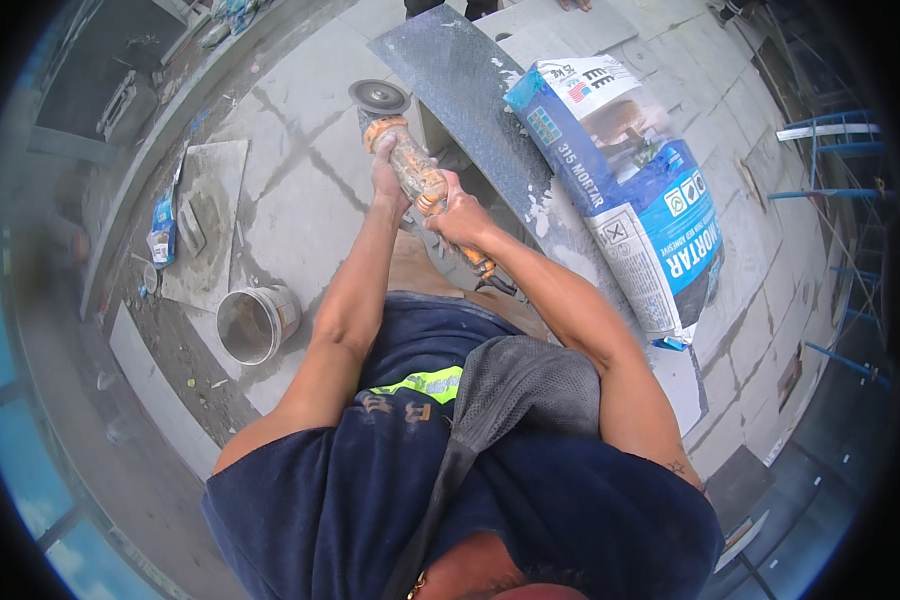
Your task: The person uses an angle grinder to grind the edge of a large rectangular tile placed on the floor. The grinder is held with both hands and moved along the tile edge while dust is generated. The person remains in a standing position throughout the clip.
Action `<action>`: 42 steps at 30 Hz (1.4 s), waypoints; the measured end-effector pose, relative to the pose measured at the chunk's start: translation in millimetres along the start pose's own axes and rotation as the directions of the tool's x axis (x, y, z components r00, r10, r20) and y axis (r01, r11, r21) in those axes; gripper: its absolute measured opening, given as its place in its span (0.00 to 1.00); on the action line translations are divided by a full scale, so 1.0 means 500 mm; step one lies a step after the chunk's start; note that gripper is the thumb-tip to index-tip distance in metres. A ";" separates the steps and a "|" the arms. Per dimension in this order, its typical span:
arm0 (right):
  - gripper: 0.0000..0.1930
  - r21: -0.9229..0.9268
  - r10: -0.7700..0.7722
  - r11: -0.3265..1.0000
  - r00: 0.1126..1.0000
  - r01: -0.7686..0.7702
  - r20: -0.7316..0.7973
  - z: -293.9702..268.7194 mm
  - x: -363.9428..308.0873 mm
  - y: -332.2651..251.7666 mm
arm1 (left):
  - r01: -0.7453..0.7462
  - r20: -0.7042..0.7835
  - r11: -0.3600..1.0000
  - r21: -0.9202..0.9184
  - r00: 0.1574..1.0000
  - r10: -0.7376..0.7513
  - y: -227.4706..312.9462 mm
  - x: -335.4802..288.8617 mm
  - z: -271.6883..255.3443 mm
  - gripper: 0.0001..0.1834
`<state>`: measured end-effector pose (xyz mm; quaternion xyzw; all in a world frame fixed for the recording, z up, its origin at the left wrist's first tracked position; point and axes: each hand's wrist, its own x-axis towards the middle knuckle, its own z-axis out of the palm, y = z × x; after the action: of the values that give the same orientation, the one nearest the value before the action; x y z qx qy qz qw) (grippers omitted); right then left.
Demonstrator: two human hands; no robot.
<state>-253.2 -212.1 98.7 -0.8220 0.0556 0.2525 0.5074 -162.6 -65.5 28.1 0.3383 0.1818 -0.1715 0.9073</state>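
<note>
Both my hands are closed around an orange, dust-covered angle grinder (417, 172), held out in front of my body. Up by the grinder's head, my left hand (388, 175) wraps the body just behind the disc. My right hand (460, 212) grips farther back, toward the rear end where the dark cord (496, 285) comes out. A dark round disc (380, 96) sits at the far end, facing up. Whether it is spinning I cannot tell. To the right of the grinder lies a long grey tile (460, 90) with white smears.
A blue and white mortar bag (625, 190) lies on the tile at right. A dusty bucket (257, 325) stands at left, near a dirty board (208, 215) and a small blue packet (163, 228). Blue metal bars (835, 193) rise at far right. Another person's dark-clad legs (450, 8) show at the top.
</note>
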 end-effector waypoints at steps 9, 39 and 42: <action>0.54 -0.159 -0.148 0.972 0.978 0.172 0.148 0.027 -0.073 -0.119 | -0.234 -0.037 0.971 -0.053 0.972 0.232 0.103 -0.145 -0.005 0.29; 0.49 -0.330 0.362 0.910 0.867 -0.250 0.343 0.374 -0.085 -0.274 | -0.170 -0.220 0.765 -0.621 0.975 0.038 0.130 -0.328 -0.356 0.29; 0.48 -0.311 0.340 0.921 0.873 -0.234 0.351 0.365 -0.099 -0.254 | -0.152 -0.224 0.773 -0.617 0.974 0.013 0.106 -0.328 -0.356 0.32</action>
<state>-317.3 -2.0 159.1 -0.7946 0.0402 0.4924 0.3529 -321.0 123.6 5.1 0.0389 0.3070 -0.0246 0.9506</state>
